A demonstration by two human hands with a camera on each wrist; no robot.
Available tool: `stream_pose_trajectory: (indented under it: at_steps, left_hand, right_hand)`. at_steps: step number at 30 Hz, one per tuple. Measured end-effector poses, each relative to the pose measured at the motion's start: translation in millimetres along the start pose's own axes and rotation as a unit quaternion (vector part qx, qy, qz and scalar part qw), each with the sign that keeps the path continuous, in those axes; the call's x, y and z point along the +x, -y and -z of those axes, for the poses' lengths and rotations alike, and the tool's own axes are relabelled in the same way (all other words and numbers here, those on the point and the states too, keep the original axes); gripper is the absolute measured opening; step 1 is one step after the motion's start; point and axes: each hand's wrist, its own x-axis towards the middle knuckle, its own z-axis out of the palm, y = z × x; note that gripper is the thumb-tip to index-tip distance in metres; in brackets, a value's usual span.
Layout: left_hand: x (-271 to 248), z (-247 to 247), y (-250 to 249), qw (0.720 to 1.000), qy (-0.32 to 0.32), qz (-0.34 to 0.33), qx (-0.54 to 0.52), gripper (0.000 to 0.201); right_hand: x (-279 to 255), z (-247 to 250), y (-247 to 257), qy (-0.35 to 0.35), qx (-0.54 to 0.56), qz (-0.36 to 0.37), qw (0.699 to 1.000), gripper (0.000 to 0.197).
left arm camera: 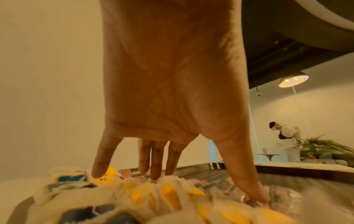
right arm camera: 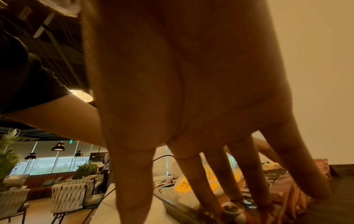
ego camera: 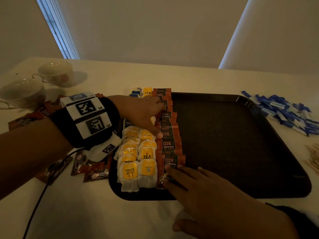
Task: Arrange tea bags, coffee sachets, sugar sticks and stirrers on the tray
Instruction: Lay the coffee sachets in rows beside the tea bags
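A dark tray (ego camera: 241,135) lies on the white table. Along its left side run two rows of yellow-tagged tea bags (ego camera: 136,163) and a row of brown coffee sachets (ego camera: 170,144). My left hand (ego camera: 148,116) lies spread over the far half, with straight fingers on the sachets and the thumb pressing at the row's middle. My right hand (ego camera: 186,176) rests flat on the nearest sachet with its fingers extended. In the left wrist view the fingertips (left arm camera: 155,174) touch the sachets (left arm camera: 210,186) behind the tea bags (left arm camera: 145,195). The right wrist view shows straight fingers (right arm camera: 254,186) pressing on the sachets (right arm camera: 287,195).
Loose brown sachets (ego camera: 89,169) lie left of the tray. Blue sugar sticks (ego camera: 284,112) are piled at the right, with wooden stirrers (ego camera: 313,157) at the right edge. Two tea cups (ego camera: 55,73) stand far left. The tray's right part is bare.
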Motion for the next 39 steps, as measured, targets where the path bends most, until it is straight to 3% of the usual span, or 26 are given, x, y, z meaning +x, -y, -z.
stream_pose_trajectory:
  at_steps: [6,9,14,18,26,30,33,36,39]
  left_hand:
    - [-1.7,8.9,10.3,0.998,-0.004,0.037,-0.041,0.111]
    - [-0.8,9.2,8.6,0.999,-0.011,0.020,-0.043,0.103]
    - [-0.5,2.8,-6.0,0.998,-0.001,-0.066,0.003,0.081]
    - [2.4,0.6,-11.0,0.996,0.035,-0.050,0.070,0.068]
    - [2.3,9.1,-4.9,0.998,0.039,-0.041,0.000,0.069]
    - [7.1,10.4,5.8,0.999,-0.013,0.007,-0.041,0.086]
    - [9.0,14.2,17.2,0.996,-0.046,0.071,-0.026,0.077]
    - [4.8,19.8,21.7,0.991,-0.041,0.119,0.039,0.068]
    - [4.3,18.5,25.1,0.990,-0.016,0.122,0.067,0.068]
  right_hand:
    - [2.3,2.5,-2.7,-0.017,0.002,-0.006,1.000,0.077]
    - [2.6,3.6,-3.9,-0.027,0.004,-0.001,1.000,0.077]
    - [5.1,3.9,-5.9,-0.029,0.001,0.000,1.000,0.076]
    - [7.0,6.4,-8.2,-0.036,0.006,-0.004,0.999,0.075]
    - [10.4,9.4,-10.6,-0.067,0.010,-0.009,0.998,0.074]
    - [5.5,10.7,-7.9,-0.052,0.037,-0.016,0.998,0.075]
    - [-6.4,21.2,-6.1,-0.052,0.071,-0.052,0.995,0.078]
    - [-13.1,44.1,-19.3,-0.076,0.105,-0.134,0.983,0.085]
    - [-3.4,73.8,-45.7,-0.104,0.127,-0.189,0.968,0.092]
